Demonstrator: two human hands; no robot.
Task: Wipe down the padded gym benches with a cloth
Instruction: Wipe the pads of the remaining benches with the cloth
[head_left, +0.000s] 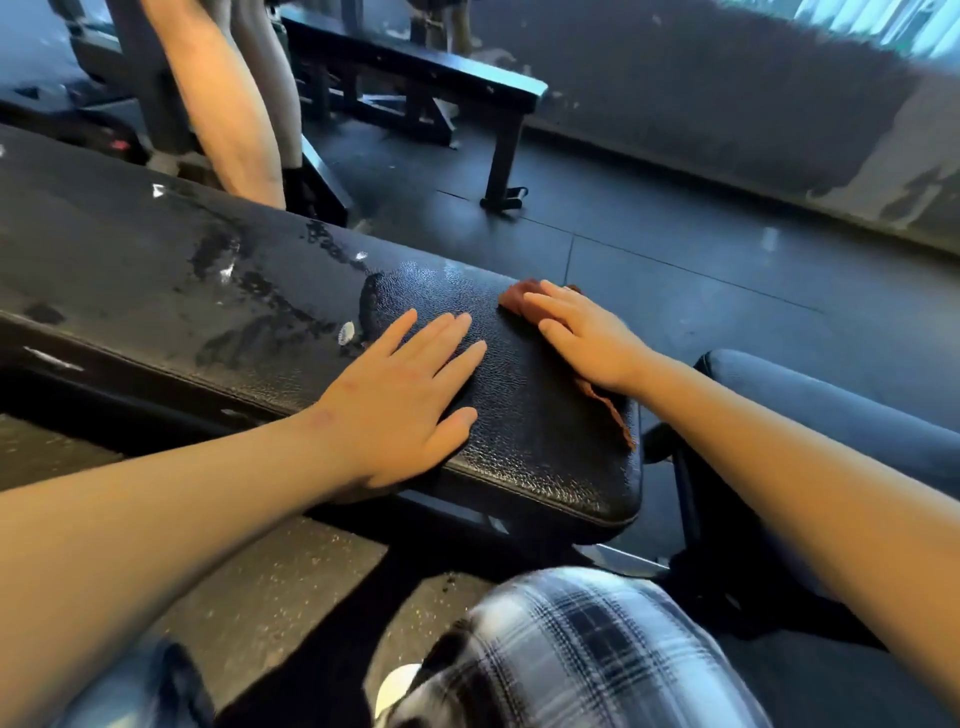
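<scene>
Pressing One Cloth on the Bench

Two benches showed: the near bench (249, 280) and a far bench (415, 67) beyond it. The left hand (400, 395) lay flat on the near bench's end, fingers spread, holding nothing. The right hand (582, 338), fingers straight, pressed the one brown cloth (514, 299), which lay under its palm by that bench's far edge.

A rust-brown cloth (519, 299) lies on the black pebbled bench (519, 415); the trousers (571, 649) are black-and-white plaid.
</scene>
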